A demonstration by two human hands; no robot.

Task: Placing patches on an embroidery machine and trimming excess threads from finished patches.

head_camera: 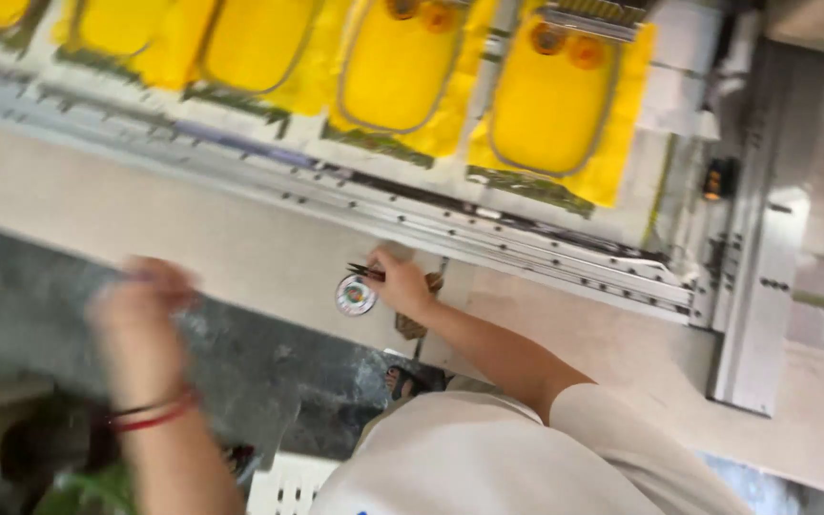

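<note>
My right hand [401, 284] rests on the pale machine table [193, 238] near its front edge. Its fingers are closed on a small dark pair of snips [364, 272] that point left. Just left of and below the hand lies a small round white spool [356, 296]. My left hand [140, 315] is raised off the table at the lower left and is blurred by motion. It wears red and dark bands at the wrist [154, 415]. Its fingers look curled, but whether they hold anything is too blurred to tell.
Several yellow cloths in oval hoops [545, 105] lie in a row along the far side, behind a long metal rail [488, 234]. A grey metal frame [760, 286] stands at the right. Below the table edge are a dark floor [269, 372], a sandalled foot [401, 381] and a white crate [283, 486].
</note>
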